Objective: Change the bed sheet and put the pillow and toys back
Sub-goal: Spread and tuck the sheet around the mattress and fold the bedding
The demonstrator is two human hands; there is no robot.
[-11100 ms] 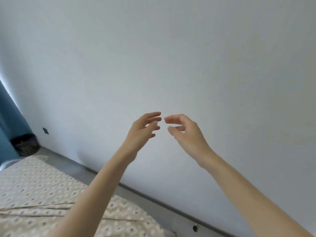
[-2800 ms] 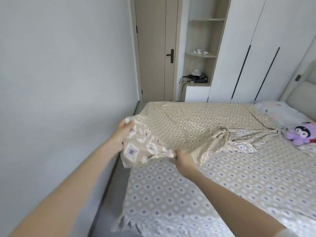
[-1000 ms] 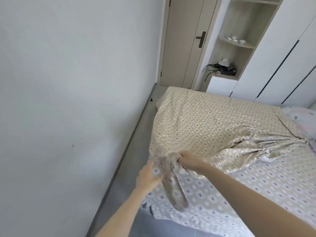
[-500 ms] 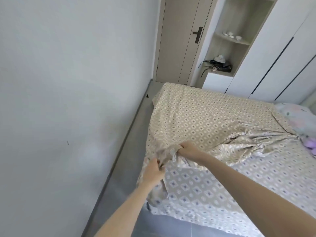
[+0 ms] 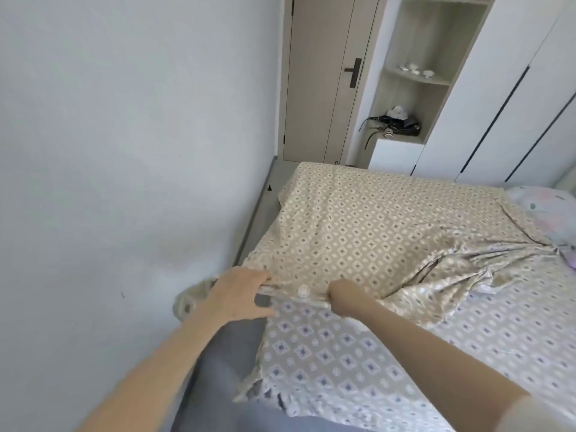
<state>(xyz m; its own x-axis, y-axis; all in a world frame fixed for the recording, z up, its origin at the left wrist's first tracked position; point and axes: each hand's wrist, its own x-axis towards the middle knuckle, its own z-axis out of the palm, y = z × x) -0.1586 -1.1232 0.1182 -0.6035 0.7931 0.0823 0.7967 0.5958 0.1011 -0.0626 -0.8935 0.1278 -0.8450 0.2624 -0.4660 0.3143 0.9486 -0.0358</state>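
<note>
I'm pinching the hem of the sheet (image 5: pixel 358 232) crosswise between my left hand (image 5: pixel 238 296) and right hand (image 5: pixel 344 299). Its bulk is lying ahead and rightward, nearer my right.

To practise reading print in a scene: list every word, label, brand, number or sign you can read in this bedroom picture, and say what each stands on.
No text can be read in this picture.
The sheet carries only a diamond pattern, no letters.
The pillow has a pale, blurred print; no words can be made out.
The things on the shelf are too small to show any label.
</note>
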